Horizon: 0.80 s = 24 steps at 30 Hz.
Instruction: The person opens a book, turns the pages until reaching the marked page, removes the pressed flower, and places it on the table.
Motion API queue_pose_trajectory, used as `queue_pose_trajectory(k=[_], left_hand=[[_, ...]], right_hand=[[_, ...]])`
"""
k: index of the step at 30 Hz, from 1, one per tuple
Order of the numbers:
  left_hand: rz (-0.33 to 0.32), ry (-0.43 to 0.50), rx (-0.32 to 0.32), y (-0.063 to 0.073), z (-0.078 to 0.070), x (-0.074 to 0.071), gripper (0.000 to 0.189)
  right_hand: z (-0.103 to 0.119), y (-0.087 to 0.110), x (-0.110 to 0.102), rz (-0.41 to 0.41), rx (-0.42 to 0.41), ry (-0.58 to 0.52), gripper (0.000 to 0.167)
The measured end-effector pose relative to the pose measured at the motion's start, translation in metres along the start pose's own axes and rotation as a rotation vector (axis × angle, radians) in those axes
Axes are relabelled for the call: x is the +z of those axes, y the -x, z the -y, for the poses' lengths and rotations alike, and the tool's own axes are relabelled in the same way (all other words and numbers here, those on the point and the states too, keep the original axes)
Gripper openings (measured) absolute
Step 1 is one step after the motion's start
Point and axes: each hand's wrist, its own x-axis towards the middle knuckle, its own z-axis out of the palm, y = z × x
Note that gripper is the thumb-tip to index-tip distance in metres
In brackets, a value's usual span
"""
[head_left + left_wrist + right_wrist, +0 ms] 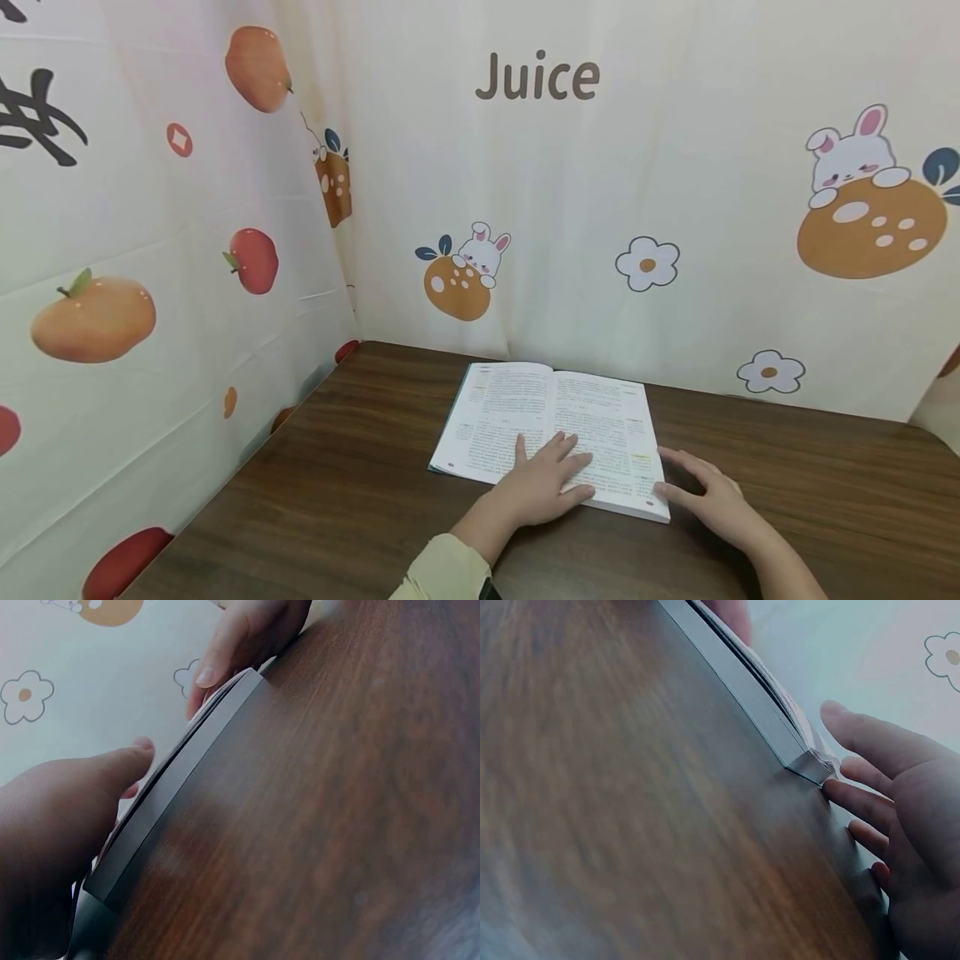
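An open book with printed pages lies on the dark wooden table. My left hand rests on the lower middle of its pages, fingers spread. At the book's right edge is my right hand, its thumb by the lower corner of the page and its fingers loosely extended along the side. The right wrist view shows the right hand's fingers right at the corner of the page block. Seen from the left wrist, the book's thick lower edge runs between both hands.
The wooden table reaches to a white curtain printed with fruit, rabbits, flowers and the word Juice. Another printed curtain runs along the table's left side.
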Motion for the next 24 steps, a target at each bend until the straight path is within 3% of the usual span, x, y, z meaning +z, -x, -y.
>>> queue_pose_trajectory(k=[8,15,24], left_hand=[[0.030,-0.024,0.001,-0.0002,-0.0005,-0.0009,0.057],[0.033,-0.051,0.001,-0.0002,-0.0004,0.0002,0.060],[0.028,-0.048,0.008,-0.0007,0.0011,0.0014,0.061]], right_hand=[[-0.0027,0.0006,-0.0001,-0.040,-0.124,0.020,0.074],[-0.0040,0.0023,-0.0006,-0.013,-0.111,0.053,0.066],[-0.0052,0.0005,0.0010,-0.039,-0.141,0.048,0.067]])
